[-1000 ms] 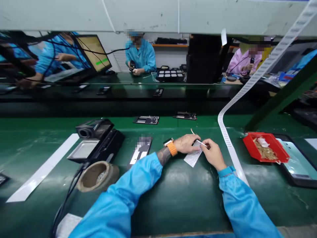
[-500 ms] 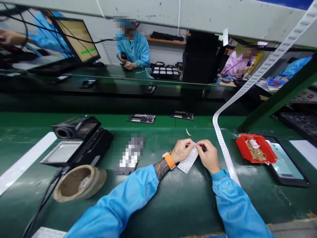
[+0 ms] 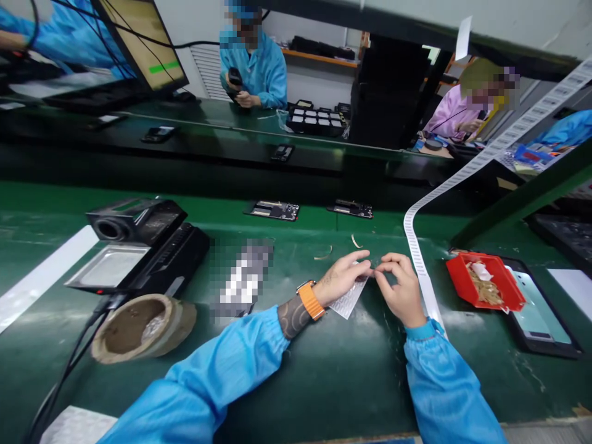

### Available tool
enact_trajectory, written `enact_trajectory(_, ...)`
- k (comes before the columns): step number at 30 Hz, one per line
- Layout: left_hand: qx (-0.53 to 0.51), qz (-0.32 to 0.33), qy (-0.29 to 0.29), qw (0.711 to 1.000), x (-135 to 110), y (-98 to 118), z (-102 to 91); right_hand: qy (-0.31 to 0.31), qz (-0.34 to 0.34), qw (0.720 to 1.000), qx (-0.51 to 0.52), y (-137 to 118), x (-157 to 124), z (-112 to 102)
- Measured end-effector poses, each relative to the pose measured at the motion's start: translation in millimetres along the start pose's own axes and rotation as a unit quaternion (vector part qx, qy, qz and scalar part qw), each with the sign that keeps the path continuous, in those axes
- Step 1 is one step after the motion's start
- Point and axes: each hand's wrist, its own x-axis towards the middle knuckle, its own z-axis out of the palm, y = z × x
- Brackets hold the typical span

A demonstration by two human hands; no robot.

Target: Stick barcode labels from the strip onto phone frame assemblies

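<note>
My left hand (image 3: 346,277), with an orange-banded watch at the wrist, lies over a white sheet of small stickers (image 3: 348,303), its thumb and fingers closed at the sheet's covered upper end. The sheet's lower part shows below the hand, angled over the green bench. Close against the left fingertips, my right hand (image 3: 398,285) pinches thumb to forefinger; whatever is between them is too small to make out. Two thin pale curved strips, one (image 3: 355,241) beyond the fingers and another (image 3: 324,254) farther left, lie on the bench.
Opened phone bodies (image 3: 276,210) lie along the back. Left are a pixelated flat piece (image 3: 245,277), a black device (image 3: 152,246) and a round pot (image 3: 173,330). Right stand a red bin (image 3: 462,287) and a phone panel (image 3: 541,305). A long label strip (image 3: 414,243) hangs nearby; co-workers sit beyond.
A second thin strip now lies left of the first one. My left fingers have stretched forward over the sheet, covering more of it. The view has shifted slightly.
</note>
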Motion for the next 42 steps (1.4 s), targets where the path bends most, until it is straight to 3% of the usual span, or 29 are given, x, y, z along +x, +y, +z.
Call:
enact_trajectory(3,-0.137,-0.042,-0.001,0.990,-3,-1,4.0,0.017,0.020,1.000,0.016,-2,-1,1)
enact_trajectory(9,-0.215,-0.012,0.005,0.976,-8,3,14.1,0.042,0.189,0.965,0.179,-1,-5,13)
enact_trajectory(19,-0.248,-0.026,-0.033,0.968,-16,9,20.6,0.095,0.179,0.957,0.209,-6,-2,14)
enact_trajectory(22,-0.139,-0.051,-0.022,0.989,-1,19,12.6,0.128,0.177,0.950,0.222,-4,0,11)
enact_trajectory(24,0.044,-0.035,-0.006,0.998,25,31,1.1,0.144,0.195,0.940,0.242,-1,2,8)
enact_trajectory(25,0.166,-0.012,0.004,0.986,43,39,-6.0,0.146,0.210,0.932,0.255,1,2,8)
enact_trajectory(26,0.298,0.025,0.018,0.954,64,46,-13.4,0.144,0.228,0.925,0.268,4,3,7)
enact_trajectory(27,0.436,0.058,0.036,0.898,85,53,-21.0,0.140,0.245,0.918,0.280,6,3,8)
enact_trajectory(28,0.499,0.069,0.056,0.862,107,59,-28.2,0.134,0.258,0.912,0.289,9,3,8)
enact_trajectory(31,0.577,0.063,0.069,0.811,162,69,-44.4,0.126,0.272,0.909,0.290,17,4,10)
enact_trajectory(35,0.636,0.035,0.034,0.770,204,67,-49.0,0.124,0.268,0.918,0.265,24,5,12)
enact_trajectory(39,0.674,0.036,0.018,0.738,218,68,-44.1,0.114,0.261,0.926,0.246,24,5,13)
enact_trajectory(42,0.681,0.048,0.044,0.730,209,79,-41.0,0.122,0.256,0.926,0.250,21,5,13)
